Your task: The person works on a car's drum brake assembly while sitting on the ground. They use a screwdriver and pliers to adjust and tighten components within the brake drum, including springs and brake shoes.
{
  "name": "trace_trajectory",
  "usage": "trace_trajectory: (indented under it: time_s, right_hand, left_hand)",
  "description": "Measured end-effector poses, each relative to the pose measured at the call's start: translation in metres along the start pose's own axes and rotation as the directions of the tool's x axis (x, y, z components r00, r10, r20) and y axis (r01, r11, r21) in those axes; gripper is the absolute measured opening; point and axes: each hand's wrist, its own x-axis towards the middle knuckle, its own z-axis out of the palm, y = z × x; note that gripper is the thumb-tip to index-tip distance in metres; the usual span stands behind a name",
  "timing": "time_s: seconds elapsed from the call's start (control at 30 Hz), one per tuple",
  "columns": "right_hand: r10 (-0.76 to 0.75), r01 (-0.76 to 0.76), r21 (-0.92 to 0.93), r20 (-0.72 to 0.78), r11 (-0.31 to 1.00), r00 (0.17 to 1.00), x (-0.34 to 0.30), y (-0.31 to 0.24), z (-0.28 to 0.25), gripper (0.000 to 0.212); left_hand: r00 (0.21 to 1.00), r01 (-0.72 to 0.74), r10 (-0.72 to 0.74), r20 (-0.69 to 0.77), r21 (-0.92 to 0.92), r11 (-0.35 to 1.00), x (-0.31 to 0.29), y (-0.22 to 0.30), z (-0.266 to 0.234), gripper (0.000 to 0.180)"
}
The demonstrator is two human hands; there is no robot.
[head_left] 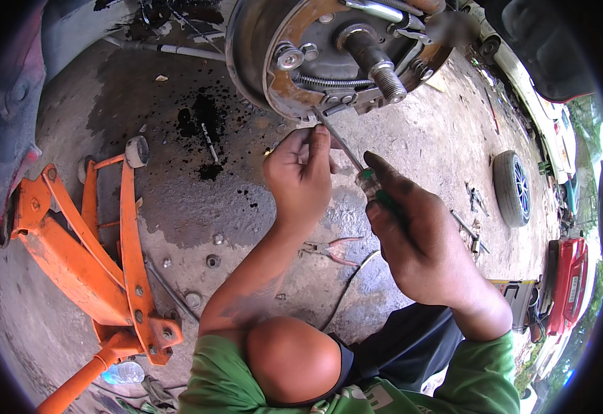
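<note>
Gripping the screwdriver (345,146) by its handle, the right hand (415,231) has its fingers clamped tight, perhaps to push hard. The screwdriver slants up to the low edge of the brake (332,58). Just under that edge, the left hand (300,169) curls its fingers near the thumb, maybe to keep things steady. Whether they pinch anything, one cannot tell. The screwdriver's tip is hard to see, and the brake's top is cut off.

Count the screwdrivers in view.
1 for certain: a screwdriver in the right hand, its tip at the lower edge of the drum brake. Others may be hidden or among the small, unclear tools lying at right.
</note>
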Motion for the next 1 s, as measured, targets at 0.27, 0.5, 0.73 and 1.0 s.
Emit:
trace_trajectory:
  time_s: [0.27, 0.5, 0.73, 1.0]
  right_hand:
    - [0.116, -0.114, 0.168, -0.007, 0.979, 0.993, 0.001, -0.004, 0.012, 0.050]
    - [0.146, -0.162, 0.254, 0.080, 0.953, 0.986, 0.004, 0.000, 0.003, 0.048]
    - [-0.084, 0.059, 0.199, 0.120, 0.978, 0.989, 0.016, 0.018, -0.018, 0.046]
    - [-0.083, 0.066, 0.353, 0.034, 0.933, 0.996, 0.009, 0.035, 0.040, 0.052]
  left_hand:
    - [0.995, 0.082, -0.079, 0.066, -0.052, 0.995, 0.006, 0.007, -0.002, 0.023]
    - [0.997, 0.036, -0.040, 0.066, 0.067, 0.997, 0.008, 0.001, -0.013, 0.023]
    - [0.994, -0.106, 0.103, 0.038, 0.067, 0.992, 0.020, -0.010, -0.008, 0.019]
    - [0.997, -0.076, 0.069, 0.034, 0.284, 0.956, 0.018, 0.005, -0.022, 0.012]
